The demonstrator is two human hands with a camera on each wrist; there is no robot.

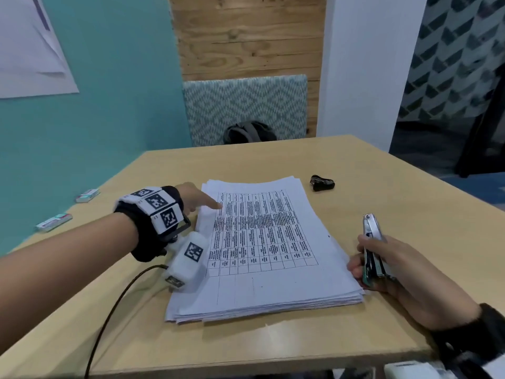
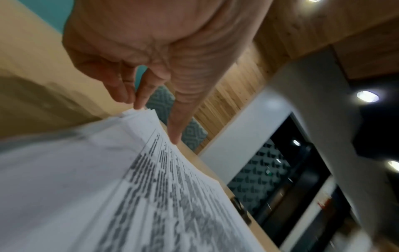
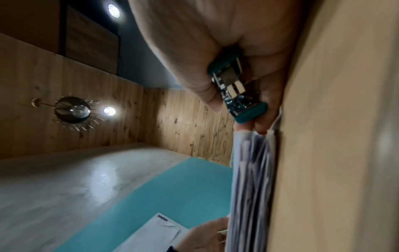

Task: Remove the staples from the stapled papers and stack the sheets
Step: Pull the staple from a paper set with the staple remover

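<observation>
1. The stack of printed sheets [image 1: 262,250] lies in the middle of the desk [image 1: 382,192], its top page carrying a printed table, its edges a little fanned and not squared.
2. I judge the paper light and limp sheet by sheet, but the stack as a whole looks thick enough to have some weight; loose pages would slide over each other easily, so it wants holding at a corner or along an edge, not from the middle.
3. The left hand [image 1: 195,199] reaches to the far left corner, its fingers [image 2: 176,136] straight and spread, with fingertips touching the top page and the corner's edge; its grip is apart and holds nothing.
4. The right hand [image 1: 388,266] rests at the near right edge of the stack, its grip clamped on a teal and metal stapler [image 1: 373,247] that stands nearly upright; its lower fingertips touch the paper's side.
5. I cannot see any staple in these views.
6. A black staple remover [image 1: 322,183] lies apart beyond the stack's far right corner, untouched.
7. Two small staple boxes [image 1: 69,209] sit near the desk's left edge, well apart from the work.
8. Open desk shows on the right and toward the near edge, roomy for laying freed sheets; the near right corner of the stack sits closer to the desk's edge than the rest.
</observation>
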